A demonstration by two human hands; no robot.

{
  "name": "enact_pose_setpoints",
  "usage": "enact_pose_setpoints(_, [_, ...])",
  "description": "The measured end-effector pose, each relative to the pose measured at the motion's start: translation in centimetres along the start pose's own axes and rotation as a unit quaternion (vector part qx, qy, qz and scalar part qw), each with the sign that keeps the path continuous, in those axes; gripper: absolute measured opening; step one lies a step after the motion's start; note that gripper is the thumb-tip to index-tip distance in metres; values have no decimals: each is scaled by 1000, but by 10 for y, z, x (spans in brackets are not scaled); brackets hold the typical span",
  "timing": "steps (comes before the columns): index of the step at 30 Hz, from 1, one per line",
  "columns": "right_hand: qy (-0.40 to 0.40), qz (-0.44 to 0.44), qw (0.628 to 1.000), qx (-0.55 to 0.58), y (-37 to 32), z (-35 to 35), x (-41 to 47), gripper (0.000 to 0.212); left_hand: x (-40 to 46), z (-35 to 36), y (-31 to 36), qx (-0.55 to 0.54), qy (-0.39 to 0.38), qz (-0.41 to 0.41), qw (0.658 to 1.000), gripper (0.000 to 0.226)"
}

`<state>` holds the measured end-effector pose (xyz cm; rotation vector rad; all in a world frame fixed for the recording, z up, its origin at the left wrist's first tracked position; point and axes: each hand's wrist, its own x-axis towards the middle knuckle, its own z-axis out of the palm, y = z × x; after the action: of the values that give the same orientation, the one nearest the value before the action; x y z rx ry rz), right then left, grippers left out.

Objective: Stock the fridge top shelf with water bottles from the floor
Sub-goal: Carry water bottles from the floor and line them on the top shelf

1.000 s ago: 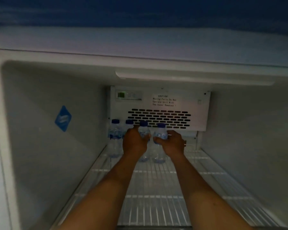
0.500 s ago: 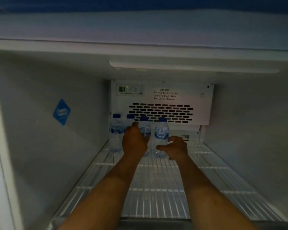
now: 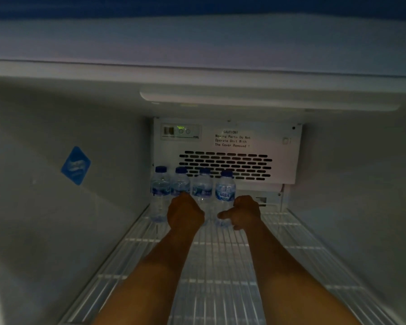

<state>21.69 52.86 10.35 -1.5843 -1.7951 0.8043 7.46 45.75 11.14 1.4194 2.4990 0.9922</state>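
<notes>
Four clear water bottles with blue caps stand in a row at the back left of the white wire top shelf (image 3: 220, 266): the first bottle (image 3: 160, 186), the second bottle (image 3: 180, 184), the third bottle (image 3: 202, 186) and the fourth bottle (image 3: 225, 191), labelled AQUA. My left hand (image 3: 185, 215) is low in front of the second and third bottles with its back to the camera; its fingers are hidden. My right hand (image 3: 244, 212) sits just right of the fourth bottle's base, fingers loosely curled, thumb pointing left, holding nothing.
The fridge's back panel (image 3: 227, 151) with vent slots and a caution label rises behind the bottles. A blue sticker (image 3: 76, 165) marks the left wall. The shelf runs on to the right of the row and toward me. The light is dim.
My right hand has let go of the fourth bottle and dropped back to the right of it. My left hand has slid down from the third bottle's label. Both bottles now stand on the shelf.
</notes>
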Motion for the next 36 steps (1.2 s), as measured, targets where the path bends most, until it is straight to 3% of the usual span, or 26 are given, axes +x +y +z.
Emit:
enact_pose_setpoints(8, [-18,-3,1000,6,-4,-2,7,57,4,10,-5,45,-25,11,999,34])
enact_pose_setpoints(12, [-9,-2,1000,18,-2,-1,7,41,4,12,-5,61,-27,16,998,32])
enact_pose_setpoints(16, [-1,-9,1000,15,-3,-1,5,42,3,11,-3,70,-22,21,997,33])
enact_pose_setpoints(21, [-6,-17,1000,14,-5,-3,0,64,3,10,-1,84,-23,34,996,40])
enact_pose_setpoints(26, [28,-32,999,32,-1,-1,-6,42,0,10,-2,86,-10,46,995,42])
enact_pose_setpoints(31, [24,-30,999,9,-3,-1,-8,57,-2,6,-6,95,-5,55,994,45])
enact_pose_setpoints(36, [15,-35,999,-37,-12,-11,-22,75,-5,-9,-8,109,-55,64,990,59])
